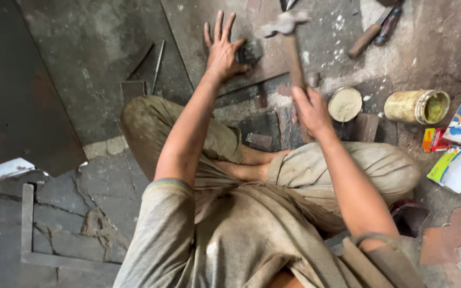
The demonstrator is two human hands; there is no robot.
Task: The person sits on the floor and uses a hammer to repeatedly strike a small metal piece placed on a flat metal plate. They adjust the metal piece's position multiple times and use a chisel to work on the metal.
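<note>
Down on the floor, the left hand (223,49) lies with fingers spread, thumb and palm pressing a small dark block (249,52) onto a flat metal sheet (209,21). Fingers of the right hand (311,111) are wrapped tight round the wooden handle of a hammer (290,37), its head blurred just beside the block. Beyond sit a round lid (345,104), a yellow tin (417,106) on its side, and coloured packets (454,149).
</note>
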